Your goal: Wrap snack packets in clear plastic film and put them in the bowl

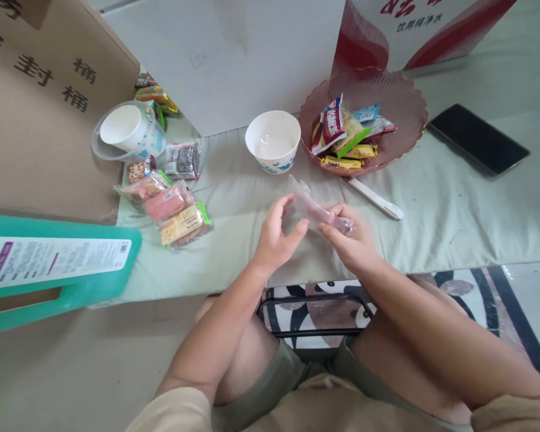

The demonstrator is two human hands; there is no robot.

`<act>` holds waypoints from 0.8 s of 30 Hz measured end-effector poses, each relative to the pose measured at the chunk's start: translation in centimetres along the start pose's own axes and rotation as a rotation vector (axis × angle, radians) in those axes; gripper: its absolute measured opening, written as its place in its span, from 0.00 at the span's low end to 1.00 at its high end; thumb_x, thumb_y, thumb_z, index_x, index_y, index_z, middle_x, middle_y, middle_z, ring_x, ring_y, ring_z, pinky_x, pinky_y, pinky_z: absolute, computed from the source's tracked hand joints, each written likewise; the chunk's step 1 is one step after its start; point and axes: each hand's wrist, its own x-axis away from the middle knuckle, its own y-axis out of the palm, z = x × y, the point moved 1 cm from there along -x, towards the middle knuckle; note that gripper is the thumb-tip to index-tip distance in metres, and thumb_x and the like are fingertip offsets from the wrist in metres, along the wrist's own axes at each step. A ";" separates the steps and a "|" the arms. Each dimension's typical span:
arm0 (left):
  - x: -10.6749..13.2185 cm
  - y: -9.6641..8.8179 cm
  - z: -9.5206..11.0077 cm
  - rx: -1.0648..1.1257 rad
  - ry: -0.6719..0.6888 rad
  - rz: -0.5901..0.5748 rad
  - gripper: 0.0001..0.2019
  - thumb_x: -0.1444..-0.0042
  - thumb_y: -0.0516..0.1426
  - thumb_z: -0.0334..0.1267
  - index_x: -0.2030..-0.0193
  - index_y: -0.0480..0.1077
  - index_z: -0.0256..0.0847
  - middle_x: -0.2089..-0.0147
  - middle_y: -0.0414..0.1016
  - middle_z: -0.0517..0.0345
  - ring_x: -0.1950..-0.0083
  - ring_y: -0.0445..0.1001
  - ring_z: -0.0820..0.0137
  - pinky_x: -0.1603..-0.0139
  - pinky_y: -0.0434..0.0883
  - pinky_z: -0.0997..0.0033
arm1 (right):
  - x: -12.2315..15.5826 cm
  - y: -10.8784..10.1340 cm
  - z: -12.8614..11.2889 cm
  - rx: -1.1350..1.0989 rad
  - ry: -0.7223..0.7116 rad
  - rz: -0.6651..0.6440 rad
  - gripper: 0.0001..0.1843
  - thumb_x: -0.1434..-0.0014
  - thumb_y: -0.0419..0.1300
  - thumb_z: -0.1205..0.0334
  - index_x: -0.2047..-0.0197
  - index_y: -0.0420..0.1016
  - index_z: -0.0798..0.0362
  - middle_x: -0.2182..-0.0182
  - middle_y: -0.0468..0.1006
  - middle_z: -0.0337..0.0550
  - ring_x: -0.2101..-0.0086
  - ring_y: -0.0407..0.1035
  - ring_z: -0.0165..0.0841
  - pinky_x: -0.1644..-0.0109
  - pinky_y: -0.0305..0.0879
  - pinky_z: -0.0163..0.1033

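My right hand pinches a crumpled sheet or bag of clear plastic over the front of the table. The plastic stretches up and left toward my left hand. That hand is curved, with thumb and fingers apart; its fingertips are close to the film, and I cannot tell if they touch it. Just beyond stands a white paper cup with a blue pattern near its base. A white-handled tool, maybe a knife, lies right of my hands, its far end under a pinkish scalloped bowl.
The bowl holds several wrapped snacks. Beside it lies a black phone. At left are nested cups, several packaged snacks, a cardboard box and a teal-framed object. White boxes line the back.
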 end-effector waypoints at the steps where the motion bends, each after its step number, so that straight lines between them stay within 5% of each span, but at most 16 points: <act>1: 0.1 0.5 -0.2 0.114 -0.062 -0.082 0.25 0.43 0.65 0.54 0.43 0.71 0.45 0.41 0.76 0.49 0.38 0.74 0.59 0.34 0.69 0.60 | 0.2 0.2 0.1 -0.029 0.010 -0.050 0.16 0.45 0.69 0.51 0.69 0.67 0.48 0.67 0.75 0.38 0.67 0.67 0.31 0.60 0.63 0.39; 5: -0.1 1.3 -0.3 0.327 -0.154 -0.212 0.26 0.45 0.65 0.62 0.50 0.76 0.44 0.53 0.80 0.54 0.50 0.78 0.64 0.45 0.73 0.65 | 0.4 0.6 0.6 -0.111 0.021 -0.150 0.14 0.39 0.64 0.47 0.64 0.70 0.47 0.70 0.72 0.36 0.68 0.66 0.31 0.60 0.65 0.41; 10: -0.5 0.9 -0.8 0.188 -0.179 -0.048 0.22 0.42 0.63 0.60 0.68 0.76 0.42 0.70 0.75 0.60 0.66 0.72 0.70 0.60 0.71 0.69 | -0.5 -0.4 -0.1 0.125 -0.115 0.171 0.15 0.44 0.67 0.53 0.58 0.69 0.46 0.62 0.73 0.40 0.60 0.69 0.34 0.56 0.67 0.41; 15: -1.0 0.8 -1.7 0.313 -0.226 -0.145 0.16 0.41 0.60 0.54 0.65 0.78 0.42 0.65 0.79 0.57 0.59 0.77 0.64 0.55 0.73 0.65 | -1.3 -1.2 0.0 0.019 0.086 -0.029 0.36 0.53 0.70 0.56 0.44 0.60 0.43 0.63 0.74 0.38 0.63 0.72 0.38 0.58 0.70 0.45; 20: -1.8 1.0 -1.4 0.203 -0.189 -0.046 0.10 0.47 0.62 0.42 0.58 0.79 0.44 0.60 0.80 0.60 0.58 0.76 0.68 0.54 0.71 0.70 | -1.9 -1.3 0.1 0.040 0.084 -0.072 0.34 0.55 0.69 0.59 0.45 0.61 0.44 0.66 0.72 0.36 0.66 0.71 0.36 0.61 0.68 0.43; 24: -2.3 1.5 -0.8 0.172 -0.194 -0.054 0.14 0.50 0.65 0.43 0.56 0.76 0.43 0.58 0.79 0.58 0.57 0.76 0.68 0.53 0.71 0.70 | -2.5 -1.4 -0.3 0.111 -0.007 -0.035 0.20 0.49 0.65 0.54 0.54 0.66 0.47 0.67 0.71 0.37 0.66 0.68 0.34 0.59 0.65 0.42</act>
